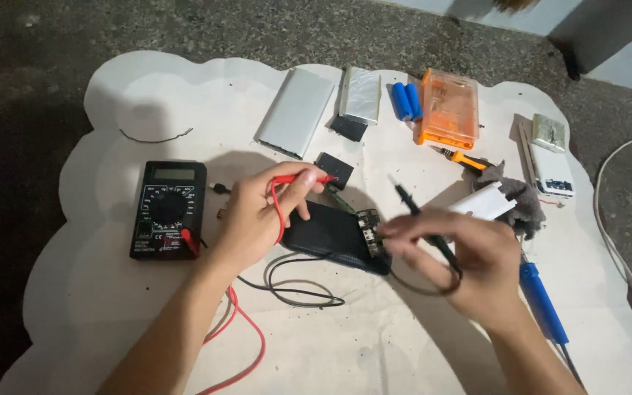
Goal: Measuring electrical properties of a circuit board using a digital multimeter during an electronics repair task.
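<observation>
Two hands are at work over the black power bank (330,235), which I take as my landmark; it lies on a white scalloped mat (374,344) spread on the dark floor (31,88). My left hand (257,219) is just left of the power bank and pinches the red probe (303,178) between thumb and fingers, the probe lying flat above the power bank's upper edge. My right hand (469,263) is just right of it and pinches the black probe (422,219), which is tilted, its tip pointing up and left. Between the hands, at the right end of the power bank, I see a small circuit board (369,223); I cannot tell if a probe touches it.

Well to the left of the power bank sits the black multimeter (167,210), with the red lead (239,344) and the black lead (298,289) curling below the power bank. Above it are a silver case (295,112) and a silver pouch cell (360,93). To the upper right are two blue cells (406,101) beside an orange box (449,108). Right of my right hand lies a blue-handled soldering iron (543,303), and farther right a white device (550,172).
</observation>
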